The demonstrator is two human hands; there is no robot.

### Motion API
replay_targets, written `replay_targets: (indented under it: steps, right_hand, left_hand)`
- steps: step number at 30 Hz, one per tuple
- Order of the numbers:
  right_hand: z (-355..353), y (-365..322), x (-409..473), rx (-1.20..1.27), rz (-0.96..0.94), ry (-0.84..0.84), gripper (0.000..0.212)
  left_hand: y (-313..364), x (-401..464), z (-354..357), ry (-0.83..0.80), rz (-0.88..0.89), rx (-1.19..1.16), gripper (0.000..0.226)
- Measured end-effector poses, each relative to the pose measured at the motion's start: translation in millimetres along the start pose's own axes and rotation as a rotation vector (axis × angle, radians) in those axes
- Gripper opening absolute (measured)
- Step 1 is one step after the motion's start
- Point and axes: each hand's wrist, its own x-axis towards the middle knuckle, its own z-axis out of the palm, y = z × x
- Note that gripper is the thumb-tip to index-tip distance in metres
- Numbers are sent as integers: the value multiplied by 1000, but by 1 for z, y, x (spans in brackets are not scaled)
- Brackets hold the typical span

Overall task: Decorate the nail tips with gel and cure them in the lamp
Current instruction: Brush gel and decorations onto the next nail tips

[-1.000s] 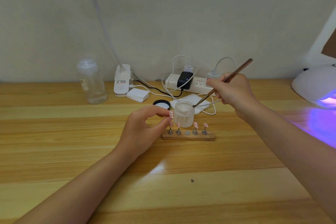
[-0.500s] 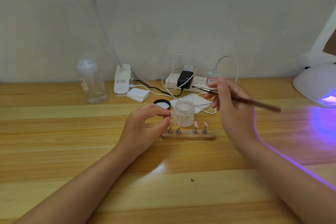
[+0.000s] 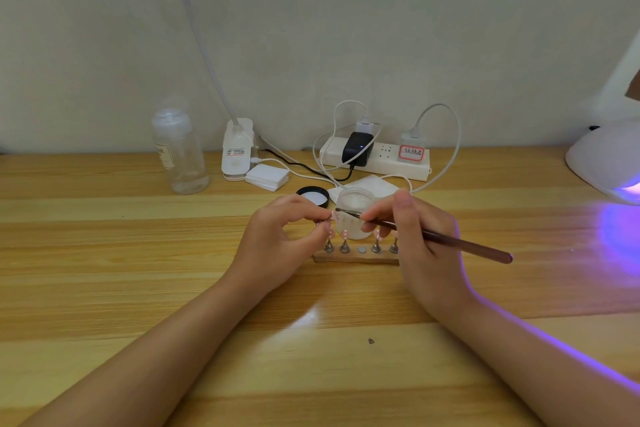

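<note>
Both hands are working at the centre of the wooden table (image 3: 104,288), just in front of the jar.

Left hand (image 3: 277,239): thumb and forefinger pinch one pink nail tip (image 3: 335,216), lifted clear of its stand, held at about 9 o'clock from the jar. The other fingers are curled under.

Right hand (image 3: 419,246): grasps a brown brush (image 3: 450,240) like a pen. The handle points off toward 4 o'clock and the metal ferrule end toward 10 o'clock. I read the brush tip as meeting the held nail tip, but the contact is too small for me to confirm.

Wooden holder strip (image 3: 356,258): lies flat between the two hands at 6 o'clock from the jar. It carries small metal stands (image 3: 344,247) with pink tips on them, two left of centre and at least two right of centre. The middle seat (image 3: 362,249) shows only a bare metal disc. The right hand covers the strip's right end.

Frosted jar (image 3: 356,215): open and upright, just behind the strip. Its black lid (image 3: 312,196) lies inner face up at 10 o'clock from it, and a white wipe (image 3: 377,185) lies at 1 o'clock.

Curing lamp (image 3: 606,163): at the far right edge, 3 o'clock from the hands and well apart from them, casting violet light on the table and along my view of the right forearm.

Back row by the wall: clear bottle (image 3: 178,152) at 10 o'clock, a white clamp base (image 3: 237,152) with pads (image 3: 267,176) just beside it, and a power strip (image 3: 377,158) at 12 o'clock.
</note>
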Motion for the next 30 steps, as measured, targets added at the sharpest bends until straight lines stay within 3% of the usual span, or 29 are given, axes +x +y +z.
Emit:
replay_targets:
  steps: [22, 30]
  right_hand:
    - [-1, 0, -5, 42, 25, 26, 43]
    - [2, 4, -4, -57, 32, -26, 44]
  left_hand:
    - [-3, 1, 1, 16, 2, 1, 25]
    - [-4, 1, 1, -2, -2, 20, 19]
